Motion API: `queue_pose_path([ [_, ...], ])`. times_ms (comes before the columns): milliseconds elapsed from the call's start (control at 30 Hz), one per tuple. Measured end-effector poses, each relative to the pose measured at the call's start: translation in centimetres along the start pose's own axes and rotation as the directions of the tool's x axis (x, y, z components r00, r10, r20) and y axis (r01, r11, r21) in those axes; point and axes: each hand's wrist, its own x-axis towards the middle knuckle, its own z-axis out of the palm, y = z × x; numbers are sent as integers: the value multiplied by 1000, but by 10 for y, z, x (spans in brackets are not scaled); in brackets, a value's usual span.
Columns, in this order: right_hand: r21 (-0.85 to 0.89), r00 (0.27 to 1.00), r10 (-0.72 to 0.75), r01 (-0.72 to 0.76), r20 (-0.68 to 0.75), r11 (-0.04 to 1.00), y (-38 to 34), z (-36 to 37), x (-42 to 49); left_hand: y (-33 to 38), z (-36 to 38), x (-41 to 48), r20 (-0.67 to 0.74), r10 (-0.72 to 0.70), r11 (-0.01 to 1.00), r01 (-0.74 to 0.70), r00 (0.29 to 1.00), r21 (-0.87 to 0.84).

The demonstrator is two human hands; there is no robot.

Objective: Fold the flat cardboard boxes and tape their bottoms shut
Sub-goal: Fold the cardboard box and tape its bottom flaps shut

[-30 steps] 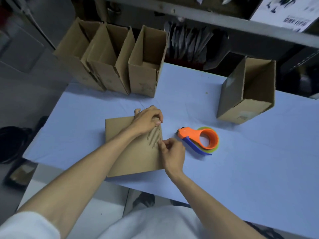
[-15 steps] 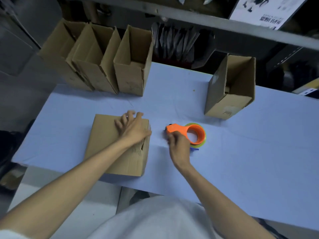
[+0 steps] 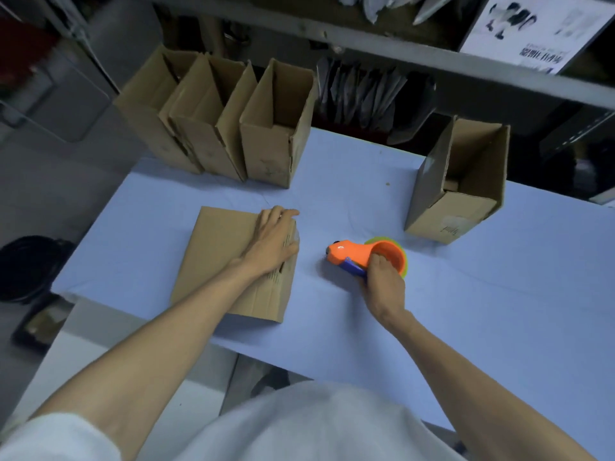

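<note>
A folded brown cardboard box (image 3: 216,257) lies on its side on the blue table (image 3: 499,311), near the front left. My left hand (image 3: 271,242) presses flat on the box's right end, fingers together. An orange tape dispenser (image 3: 359,254) with a green roll lies on the table just right of the box. My right hand (image 3: 382,279) grips the dispenser from the near side, at its ring and blue handle.
Three folded boxes (image 3: 213,128) stand open-topped in a row at the table's back left. Another open box (image 3: 462,184) stands at the back right. A metal shelf (image 3: 432,64) with papers runs behind the table. The floor drops off at the left.
My right hand left the box's end and moved right to take hold of the tape dispenser. My left hand flattened onto the box's right end. The box shifted slightly left.
</note>
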Motion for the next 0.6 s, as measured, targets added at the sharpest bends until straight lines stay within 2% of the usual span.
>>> queue_pose_path([
  [67, 168, 999, -24, 30, -34, 985, -3, -19, -8, 14, -12, -4, -25, -10, 979, 5, 1000, -206],
  [167, 133, 948, -316, 318, -34, 939, -7, -48, -14, 42, -33, -14, 46, 60, 922, -38, 997, -384],
  [267, 164, 888, -459, 451, 10, 877, -11, -74, -18, 62, -49, -26, 177, 116, 851, -5, 977, -526],
  [433, 233, 876, -480, 458, 46, 858, -14, -89, -17, 74, -63, -35, 187, 119, 785, 23, 975, -620],
  [600, 398, 889, -423, 330, 174, 856, -10, -99, -18, 80, -67, -34, 186, 125, 817, 5, 975, -577],
])
